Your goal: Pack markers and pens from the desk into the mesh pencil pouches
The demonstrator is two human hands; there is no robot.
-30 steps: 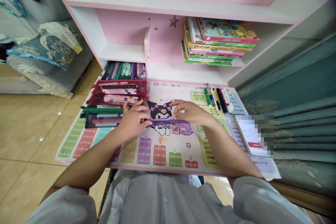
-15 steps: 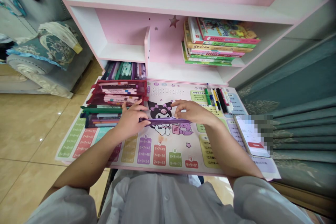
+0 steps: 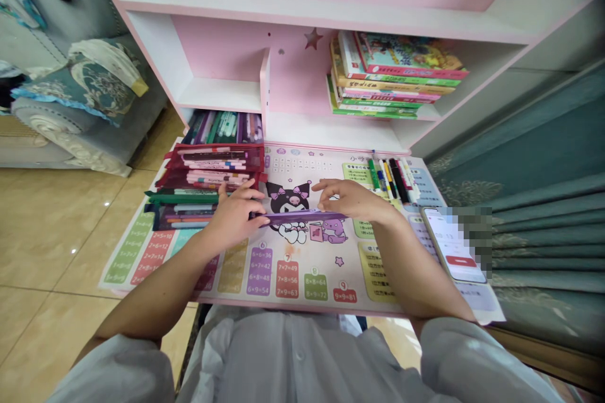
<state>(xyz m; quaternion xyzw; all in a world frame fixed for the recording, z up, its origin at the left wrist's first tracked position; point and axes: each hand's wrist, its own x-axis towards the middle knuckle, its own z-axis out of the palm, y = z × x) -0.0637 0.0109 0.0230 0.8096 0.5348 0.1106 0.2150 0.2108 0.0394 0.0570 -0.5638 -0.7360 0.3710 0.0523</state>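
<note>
A purple zip pouch [image 3: 293, 218] stretches between my hands, seen as a narrow strip along its zipped edge. My left hand [image 3: 239, 211] pinches its left end between thumb and fingers. Toward the right end, my right hand [image 3: 350, 199] is closed at the zip edge with thumb and index finger together; the zip pull itself is hidden. Left of my left hand lie a red mesh pouch [image 3: 177, 173] with several pink markers in it, a green pouch [image 3: 165, 198] and a dark purple pouch [image 3: 163, 217] with pens inside.
Several loose markers [image 3: 401, 181] lie at the desk's right, behind a phone [image 3: 454, 245]. More filled pouches [image 3: 222, 127] sit under the left shelf. Stacked books [image 3: 387, 85] rest on the right shelf. A printed mat [image 3: 350, 264] covers the desk.
My right hand has shifted slightly to the right along the pouch's zipped edge. My left hand stays at the left end, almost still.
</note>
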